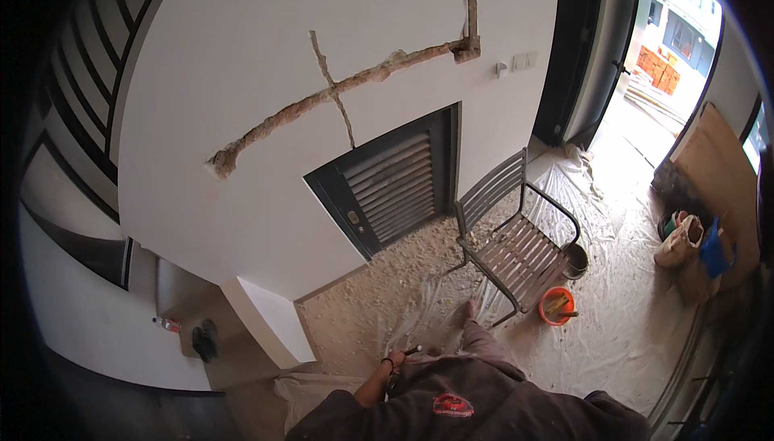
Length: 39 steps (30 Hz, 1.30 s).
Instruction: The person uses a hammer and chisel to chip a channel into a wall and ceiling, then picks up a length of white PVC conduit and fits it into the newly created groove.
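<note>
Although the wall grooves (363, 76) look cut, they stand unfilled above rubble (411, 268) littering the floor (333, 324); the left hand (393, 360) clamps its fingers around a tool (414, 350), the right hand unseen.

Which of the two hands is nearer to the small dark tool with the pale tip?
Left. The left hand is at the small dark tool, apparently gripping it; the right hand is not in view.

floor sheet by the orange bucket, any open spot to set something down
Yes: the plastic sheet lies open between the orange bucket and the bags at right. Crowded: around the chair and dark bucket, and below the louvered door, where rubble lies.
</note>
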Available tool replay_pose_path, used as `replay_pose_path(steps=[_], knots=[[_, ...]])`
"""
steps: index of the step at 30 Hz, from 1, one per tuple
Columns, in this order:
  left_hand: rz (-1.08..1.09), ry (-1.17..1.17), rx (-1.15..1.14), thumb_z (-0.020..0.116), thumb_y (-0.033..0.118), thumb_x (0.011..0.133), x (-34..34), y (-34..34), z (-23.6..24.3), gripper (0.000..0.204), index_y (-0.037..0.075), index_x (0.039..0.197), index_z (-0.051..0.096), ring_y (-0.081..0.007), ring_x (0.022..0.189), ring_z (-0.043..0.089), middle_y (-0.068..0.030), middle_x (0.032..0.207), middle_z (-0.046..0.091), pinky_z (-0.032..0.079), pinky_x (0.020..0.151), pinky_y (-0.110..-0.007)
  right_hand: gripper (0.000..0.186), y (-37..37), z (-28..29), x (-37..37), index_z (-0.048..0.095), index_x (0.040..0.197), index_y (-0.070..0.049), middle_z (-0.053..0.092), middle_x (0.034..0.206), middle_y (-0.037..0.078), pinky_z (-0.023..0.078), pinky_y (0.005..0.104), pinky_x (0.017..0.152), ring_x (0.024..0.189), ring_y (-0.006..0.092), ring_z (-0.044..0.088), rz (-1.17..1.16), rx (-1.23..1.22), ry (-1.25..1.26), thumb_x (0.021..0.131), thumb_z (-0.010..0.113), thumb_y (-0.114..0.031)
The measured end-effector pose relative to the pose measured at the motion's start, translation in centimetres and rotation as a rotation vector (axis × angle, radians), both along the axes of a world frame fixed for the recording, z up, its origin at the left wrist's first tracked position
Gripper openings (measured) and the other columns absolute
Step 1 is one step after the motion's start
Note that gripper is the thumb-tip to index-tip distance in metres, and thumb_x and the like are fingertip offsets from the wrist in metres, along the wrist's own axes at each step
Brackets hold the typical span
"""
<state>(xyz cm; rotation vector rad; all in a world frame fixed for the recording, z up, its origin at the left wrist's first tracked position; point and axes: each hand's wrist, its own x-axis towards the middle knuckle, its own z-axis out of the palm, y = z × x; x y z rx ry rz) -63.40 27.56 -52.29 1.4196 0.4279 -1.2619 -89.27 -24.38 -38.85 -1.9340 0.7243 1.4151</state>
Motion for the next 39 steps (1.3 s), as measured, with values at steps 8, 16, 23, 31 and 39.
replay_pose_path(steps=[8, 16, 23, 31, 39], knots=[[-0.483, -0.232, 0.604, 0.053, 0.045, 0.087, -1.1, 2.1, 4.7, 0.054, 0.004, 0.121, 0.053, -0.0301, 0.094, 0.064, -0.017, 0.108, 0.063, 0.05, 0.081, -0.042, 0.044, -3.6, 1.3, -2.0, 0.055, 0.11, -0.002, 0.059, 0.097, 0.018, 0.047, 0.0422, 0.072, 0.086, 0.0317, 0.058, -0.148, -0.063, 0.029, 0.084, 0.05, -0.037], [-0.143, -0.736, 0.826, 0.046, 0.051, 0.089, 4.7, 6.7, 14.3, 0.054, 0.002, 0.101, 0.062, -0.029, 0.087, 0.063, -0.0158, 0.091, 0.066, 0.047, 0.074, -0.04, 0.04, 1.1, -1.9, 5.0, 0.055, 0.106, -0.001, 0.059, 0.09, 0.017, 0.047, 0.0413, 0.065, 0.078, 0.0298, 0.058, -0.101, -0.015, -0.077, 0.085, 0.05, -0.035], [0.969, -1.363, -0.091, 0.036, 0.045, 0.098, 13.6, 10.6, 41.1, 0.048, 0.002, 0.082, 0.05, -0.015, 0.067, 0.053, -0.0067, 0.071, 0.054, 0.046, 0.068, -0.032, 0.037, 6.4, -4.6, 12.1, 0.055, 0.103, 0.0, 0.058, 0.083, 0.016, 0.047, 0.0405, 0.06, 0.071, 0.0282, 0.058, -0.034, 0.037, -0.14, 0.085, 0.049, -0.033], [1.354, -2.428, -0.588, 0.043, 0.024, 0.096, 10.5, 10.5, 66.9, 0.027, 0.002, 0.112, 0.043, -0.0118, 0.057, 0.031, -0.0014, 0.065, 0.032, 0.031, 0.054, -0.028, 0.034, 10.8, -6.4, 19.7, 0.056, 0.099, 0.0, 0.058, 0.076, 0.014, 0.048, 0.0396, 0.053, 0.063, 0.0263, 0.058, -0.01, 0.106, -0.19, 0.086, 0.049, -0.03], [0.555, -2.44, -0.691, 0.045, 0.038, 0.095, 20.5, -0.8, 74.0, 0.038, 0.001, 0.104, 0.051, -0.012, 0.056, 0.035, -0.0043, 0.068, 0.038, 0.033, 0.052, -0.025, 0.031, 9.7, -6.9, 27.5, 0.056, 0.096, 0.001, 0.058, 0.069, 0.013, 0.048, 0.0387, 0.047, 0.055, 0.0244, 0.058, -0.164, 0.087, -0.366, 0.087, 0.048, -0.028]])
